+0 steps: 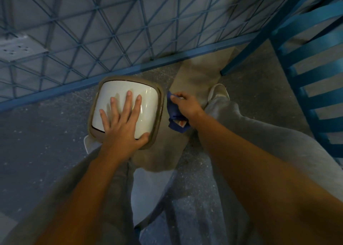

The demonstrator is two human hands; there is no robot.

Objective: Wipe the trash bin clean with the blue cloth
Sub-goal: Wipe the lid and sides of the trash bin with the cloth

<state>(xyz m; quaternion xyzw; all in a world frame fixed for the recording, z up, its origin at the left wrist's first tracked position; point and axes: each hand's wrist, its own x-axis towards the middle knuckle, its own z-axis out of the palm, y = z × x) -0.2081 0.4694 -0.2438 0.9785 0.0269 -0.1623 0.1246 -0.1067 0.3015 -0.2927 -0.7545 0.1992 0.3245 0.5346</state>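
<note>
Forearms (78, 198) reach down — left grip (122, 125) spread flat on trash bin (150, 103), right grip (185, 103) pinching blue cloth (175, 115).

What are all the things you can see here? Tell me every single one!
trash bin: one, white lid with tan rim, on the floor by the grid
blue cloth: one, dark blue, against the bin's right side
wire grid: one, blue, behind the bin
chair: one, blue, slatted, far right
floor: grey, speckled
shoes: two, pale, either side of the bin
trousers: grey, bottom
left hand: one, flat on the lid
right hand: one, grips the cloth
</note>
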